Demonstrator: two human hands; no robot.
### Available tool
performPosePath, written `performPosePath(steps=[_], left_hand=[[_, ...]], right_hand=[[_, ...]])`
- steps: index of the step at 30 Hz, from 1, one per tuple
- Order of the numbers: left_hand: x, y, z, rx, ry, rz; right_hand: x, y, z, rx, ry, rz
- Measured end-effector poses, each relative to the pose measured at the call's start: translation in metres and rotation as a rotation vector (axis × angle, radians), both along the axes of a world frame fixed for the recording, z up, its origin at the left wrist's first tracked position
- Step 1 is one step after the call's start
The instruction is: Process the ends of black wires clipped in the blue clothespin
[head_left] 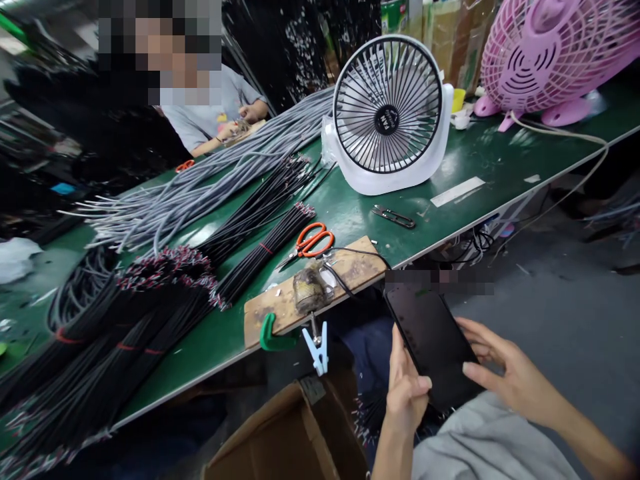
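Note:
A dark-screened smartphone (431, 343) is held tilted over my lap, off the front edge of the table. My left hand (407, 390) grips its lower left side, thumb along the front edge. At the right side of the phone is my right hand (505, 367), its thumb by the screen's edge and its fingers curled at the far side. Left of the hands, a wooden board (360, 257) lies on the table edge with a green clamp (273, 333) at its front. A light blue clip (316, 348) hangs below the board.
Orange-handled scissors (314, 240), thread snips (393, 217) and a white fan (390, 113) stand or lie on the green table (480, 157). Bundles of black cables (115, 333) and grey cables (210, 173) cover its left. An open cardboard box (270, 433) is below; a co-worker (210, 113) sits opposite.

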State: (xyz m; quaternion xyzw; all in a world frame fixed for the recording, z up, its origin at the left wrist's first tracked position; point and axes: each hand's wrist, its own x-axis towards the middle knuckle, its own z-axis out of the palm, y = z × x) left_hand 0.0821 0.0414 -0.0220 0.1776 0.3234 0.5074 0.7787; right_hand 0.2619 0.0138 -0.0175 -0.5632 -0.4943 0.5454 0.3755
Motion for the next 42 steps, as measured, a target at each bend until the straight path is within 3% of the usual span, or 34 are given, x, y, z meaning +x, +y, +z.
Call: performPosePath(steps=[4,8,17,26,32,42], left_hand=[[0.000,0.002,0.004,0.001,0.011,-0.002],[0.000,0.004,0.005,-0.001,-0.018,-0.012],[0.001,0.003,0.001,-0.010,-0.070,-0.039],[0.002,0.006,0.008,0.025,-0.145,-0.051],[0.004,0.008,0.012,0.009,-0.130,-0.060],[0.004,0.007,0.013,-0.017,-0.189,-0.038]], right_hand=[[-0.001,-0.002,0.001,-0.027,0.039,0.093],[0.000,0.000,-0.003,0.003,-0.077,0.021],[-0.002,-0.005,-0.010,0.211,-0.225,-0.149],[-0.004,-0.011,-0.008,0.501,-0.554,-0.106],[-0.003,-0.014,-0.015,0.513,-0.552,-0.014],[-0.001,-0.016,-0.016,0.497,-0.557,0.009]])
